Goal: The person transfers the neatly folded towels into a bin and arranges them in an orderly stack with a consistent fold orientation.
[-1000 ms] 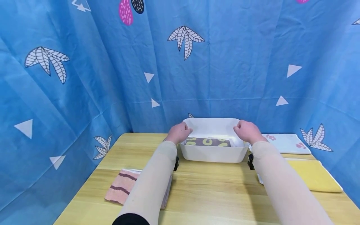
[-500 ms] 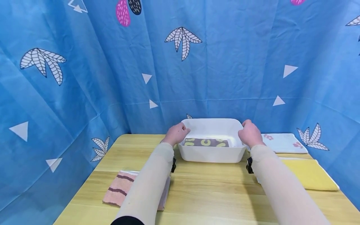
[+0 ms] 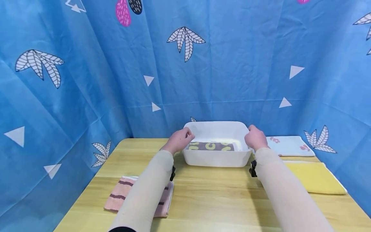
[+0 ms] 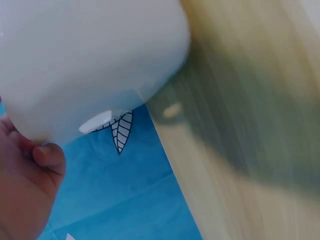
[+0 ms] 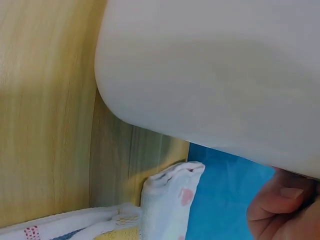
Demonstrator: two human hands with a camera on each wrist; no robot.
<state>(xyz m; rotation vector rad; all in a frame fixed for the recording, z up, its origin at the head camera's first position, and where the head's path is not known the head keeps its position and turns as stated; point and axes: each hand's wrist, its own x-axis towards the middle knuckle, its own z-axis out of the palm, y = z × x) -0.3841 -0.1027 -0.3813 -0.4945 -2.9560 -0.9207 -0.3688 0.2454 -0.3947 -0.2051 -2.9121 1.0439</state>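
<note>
We grip the white bin [image 3: 217,158] with 2 hands, left hand [image 3: 178,140] and right hand [image 3: 255,138] curled over opposite rims; best keep it level.

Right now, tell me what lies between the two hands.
The white tub, with a brown and yellow towel inside; the left hand and right hand grip its sides, seen from the head view.
</note>
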